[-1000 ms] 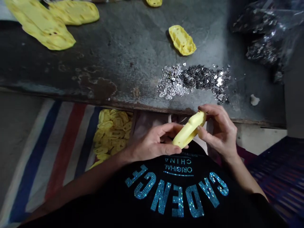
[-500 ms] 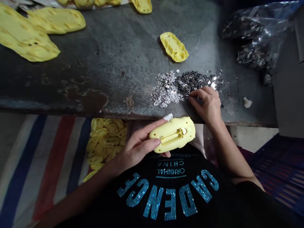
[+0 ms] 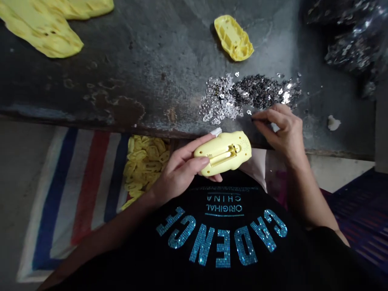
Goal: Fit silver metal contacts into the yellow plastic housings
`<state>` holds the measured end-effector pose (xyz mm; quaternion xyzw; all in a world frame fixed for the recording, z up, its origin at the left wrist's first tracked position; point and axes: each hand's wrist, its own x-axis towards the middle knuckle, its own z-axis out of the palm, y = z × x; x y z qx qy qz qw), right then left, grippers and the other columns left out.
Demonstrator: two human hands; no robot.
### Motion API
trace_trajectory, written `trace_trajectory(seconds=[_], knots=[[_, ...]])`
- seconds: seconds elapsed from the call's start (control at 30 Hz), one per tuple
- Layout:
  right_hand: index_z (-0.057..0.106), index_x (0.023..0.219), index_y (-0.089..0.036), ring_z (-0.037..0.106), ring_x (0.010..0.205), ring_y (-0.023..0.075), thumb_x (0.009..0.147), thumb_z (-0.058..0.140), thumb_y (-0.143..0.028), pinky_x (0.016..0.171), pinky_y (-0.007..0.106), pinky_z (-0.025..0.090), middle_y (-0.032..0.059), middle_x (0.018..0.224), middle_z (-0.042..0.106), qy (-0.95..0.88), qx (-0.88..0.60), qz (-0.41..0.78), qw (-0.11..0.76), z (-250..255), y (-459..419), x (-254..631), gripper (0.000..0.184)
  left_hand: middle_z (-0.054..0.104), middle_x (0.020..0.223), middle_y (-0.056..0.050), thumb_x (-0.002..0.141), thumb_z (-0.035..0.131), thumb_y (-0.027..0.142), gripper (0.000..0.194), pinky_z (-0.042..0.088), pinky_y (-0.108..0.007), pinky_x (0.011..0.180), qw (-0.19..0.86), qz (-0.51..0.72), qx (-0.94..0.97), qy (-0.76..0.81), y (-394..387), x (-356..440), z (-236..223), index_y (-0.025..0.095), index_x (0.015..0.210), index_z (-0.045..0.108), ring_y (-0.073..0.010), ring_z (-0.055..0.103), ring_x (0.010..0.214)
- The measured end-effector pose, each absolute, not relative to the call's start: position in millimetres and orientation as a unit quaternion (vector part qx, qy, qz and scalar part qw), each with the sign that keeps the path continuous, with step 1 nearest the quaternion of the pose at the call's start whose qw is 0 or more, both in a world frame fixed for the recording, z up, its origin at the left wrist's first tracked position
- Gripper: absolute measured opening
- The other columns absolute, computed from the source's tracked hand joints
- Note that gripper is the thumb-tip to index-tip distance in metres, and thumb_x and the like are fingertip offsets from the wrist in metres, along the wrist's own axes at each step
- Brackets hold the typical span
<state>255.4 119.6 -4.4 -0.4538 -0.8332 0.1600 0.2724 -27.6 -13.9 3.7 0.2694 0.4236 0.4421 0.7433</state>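
Head view: right hand (image 3: 285, 130) off yellow casing (image 3: 223, 155), now beside metal pieces (image 3: 256, 90).

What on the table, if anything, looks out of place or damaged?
A small white lump lies apart near the front edge of the table, unlike the heaped metal pieces. The brownish patch farther left looks like surface wear.
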Motion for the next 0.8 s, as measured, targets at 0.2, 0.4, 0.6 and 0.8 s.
trace_trajectory(seconds=[0.2,0.4,0.6,0.8], knots=[[0.089,0.117,-0.03,0.073,0.1,0.0272,0.105,0.074,-0.028,0.093,0.045,0.058,0.0054,0.101,0.079,-0.823,-0.452,0.193,0.285,-13.6,93.8,279.4,0.02,0.083,0.143,-0.023,0.095,0.086,0.033,0.079,0.074,-0.032,0.064,0.732,0.432,0.252,0.462,-7.8,-16.6,10.6,0.017,0.169,0.064,-0.022,0.085,0.068],[0.087,0.109,-0.029,0.072,0.1,0.0306,0.101,0.079,-0.034,0.095,0.05,0.059,0.007,0.103,0.08,-0.81,-0.484,0.149,0.296,-25.5,94.9,275.0,0.012,0.081,0.148,-0.022,0.096,0.082,0.031,0.076,0.074,-0.032,0.066,0.71,0.437,0.252,0.491,-9.4,-13.6,14.0,0.018,0.169,0.065,-0.0203,0.084,0.07],[0.087,0.104,-0.031,0.077,0.09,0.028,0.105,0.08,-0.038,0.086,0.047,0.06,0.0041,0.096,0.084,-0.812,-0.448,0.198,0.319,5.3,76.6,263.1,0.01,0.078,0.155,-0.022,0.096,0.084,0.034,0.078,0.074,-0.032,0.065,0.702,0.44,0.27,0.492,-14.1,-11.5,13.9,0.02,0.17,0.063,-0.0203,0.084,0.07],[0.086,0.109,-0.036,0.08,0.089,0.0267,0.107,0.081,-0.037,0.085,0.048,0.064,0.0018,0.099,0.087,-0.822,-0.392,0.268,0.314,36.6,44.2,249.0,0.005,0.074,0.162,-0.016,0.102,0.084,0.033,0.073,0.077,-0.034,0.08,0.706,0.457,0.303,0.447,-20.3,-6.1,16.6,0.022,0.171,0.062,-0.0332,0.086,0.115]])
